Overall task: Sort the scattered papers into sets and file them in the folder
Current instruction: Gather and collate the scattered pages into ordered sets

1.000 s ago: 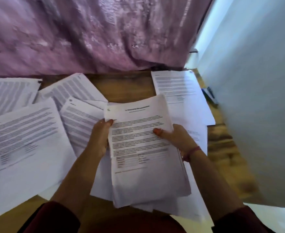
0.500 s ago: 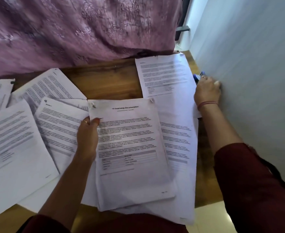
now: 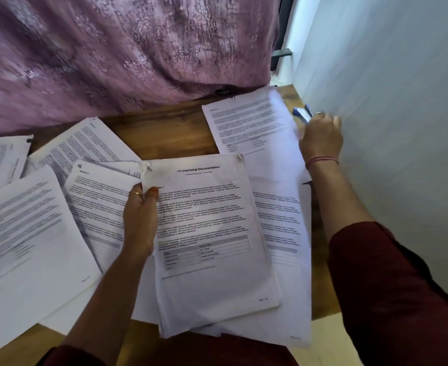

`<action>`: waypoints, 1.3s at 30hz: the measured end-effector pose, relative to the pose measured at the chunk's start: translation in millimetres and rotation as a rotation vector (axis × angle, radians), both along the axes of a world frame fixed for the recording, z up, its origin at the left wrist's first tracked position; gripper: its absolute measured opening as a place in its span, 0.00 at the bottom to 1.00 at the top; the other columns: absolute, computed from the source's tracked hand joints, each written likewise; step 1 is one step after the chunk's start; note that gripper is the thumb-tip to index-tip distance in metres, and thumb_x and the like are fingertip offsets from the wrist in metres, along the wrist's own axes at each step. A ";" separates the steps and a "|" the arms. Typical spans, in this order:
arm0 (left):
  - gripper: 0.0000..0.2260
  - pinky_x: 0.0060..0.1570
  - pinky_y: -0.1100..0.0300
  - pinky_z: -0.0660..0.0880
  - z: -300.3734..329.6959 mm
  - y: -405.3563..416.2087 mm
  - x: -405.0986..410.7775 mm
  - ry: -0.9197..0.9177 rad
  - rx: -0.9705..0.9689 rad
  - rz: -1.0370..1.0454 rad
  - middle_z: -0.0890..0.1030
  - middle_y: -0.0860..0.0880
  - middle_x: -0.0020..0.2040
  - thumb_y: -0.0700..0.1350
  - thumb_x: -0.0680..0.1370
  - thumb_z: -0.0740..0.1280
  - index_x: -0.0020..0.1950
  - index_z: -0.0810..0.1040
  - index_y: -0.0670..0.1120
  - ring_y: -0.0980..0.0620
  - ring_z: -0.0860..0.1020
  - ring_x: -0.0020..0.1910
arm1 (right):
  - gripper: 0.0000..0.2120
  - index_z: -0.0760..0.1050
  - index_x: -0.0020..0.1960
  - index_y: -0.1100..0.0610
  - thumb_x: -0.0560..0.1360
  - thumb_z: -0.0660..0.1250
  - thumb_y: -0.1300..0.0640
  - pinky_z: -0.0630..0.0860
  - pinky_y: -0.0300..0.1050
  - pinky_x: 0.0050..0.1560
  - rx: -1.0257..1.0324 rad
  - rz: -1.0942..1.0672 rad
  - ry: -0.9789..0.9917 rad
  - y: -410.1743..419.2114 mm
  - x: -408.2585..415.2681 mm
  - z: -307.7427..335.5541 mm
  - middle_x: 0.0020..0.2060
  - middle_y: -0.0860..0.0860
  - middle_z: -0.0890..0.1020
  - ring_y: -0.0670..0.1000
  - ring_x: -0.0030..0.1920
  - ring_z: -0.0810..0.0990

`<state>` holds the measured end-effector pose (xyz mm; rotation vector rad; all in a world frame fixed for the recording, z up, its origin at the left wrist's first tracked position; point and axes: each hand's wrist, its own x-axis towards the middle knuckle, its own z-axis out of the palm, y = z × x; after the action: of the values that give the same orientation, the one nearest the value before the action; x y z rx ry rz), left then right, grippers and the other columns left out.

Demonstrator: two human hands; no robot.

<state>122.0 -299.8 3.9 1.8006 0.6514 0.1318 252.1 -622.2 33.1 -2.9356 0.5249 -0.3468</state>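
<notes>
A thick set of printed papers headed "Internship Documentation" (image 3: 212,239) lies in front of me on the wooden table (image 3: 162,136). My left hand (image 3: 141,217) grips its left edge, thumb on top. My right hand (image 3: 320,136) is at the far right by the wall, fingers curled round a blue and white object (image 3: 301,113) that looks like a stapler. Loose printed sheets are spread around: one sheet (image 3: 249,122) at the back right, others (image 3: 27,228) at the left, more under the set. No folder is in view.
A pink patterned curtain (image 3: 117,54) hangs along the table's far edge. A pale wall (image 3: 402,114) runs close along the right side. The table's right edge (image 3: 316,260) shows beside the papers.
My right hand let go of the paper set and reached to the far right by the wall, where it now holds the blue object slightly lifted. My left hand stays on the set.
</notes>
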 end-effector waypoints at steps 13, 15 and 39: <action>0.15 0.52 0.57 0.69 22.0 91.6 -10.8 -0.021 -0.045 0.005 0.77 0.56 0.59 0.50 0.82 0.61 0.68 0.73 0.51 0.53 0.75 0.55 | 0.04 0.77 0.48 0.62 0.78 0.64 0.64 0.83 0.48 0.43 2.010 0.157 -0.124 203.7 -80.5 40.5 0.39 0.56 0.84 0.52 0.40 0.85; 0.13 0.51 0.57 0.70 24.3 112.1 -17.2 -0.021 -0.061 0.021 0.79 0.54 0.56 0.48 0.81 0.61 0.66 0.75 0.50 0.52 0.76 0.54 | 0.05 0.77 0.47 0.63 0.78 0.63 0.63 0.83 0.50 0.44 2.229 0.185 0.003 233.8 -93.0 39.5 0.43 0.59 0.84 0.56 0.43 0.85; 0.05 0.34 0.69 0.76 -5.5 264.3 -80.7 -0.023 -0.245 -0.047 0.81 0.54 0.47 0.47 0.83 0.58 0.53 0.72 0.56 0.60 0.82 0.41 | 0.07 0.73 0.56 0.53 0.78 0.65 0.55 0.78 0.46 0.59 1.421 0.506 0.246 435.3 -76.9 -4.2 0.57 0.54 0.82 0.50 0.52 0.84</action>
<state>41.2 -35.5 -1.7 1.5749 0.5822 0.0393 175.2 -186.9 28.9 -1.5963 -0.0347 0.3446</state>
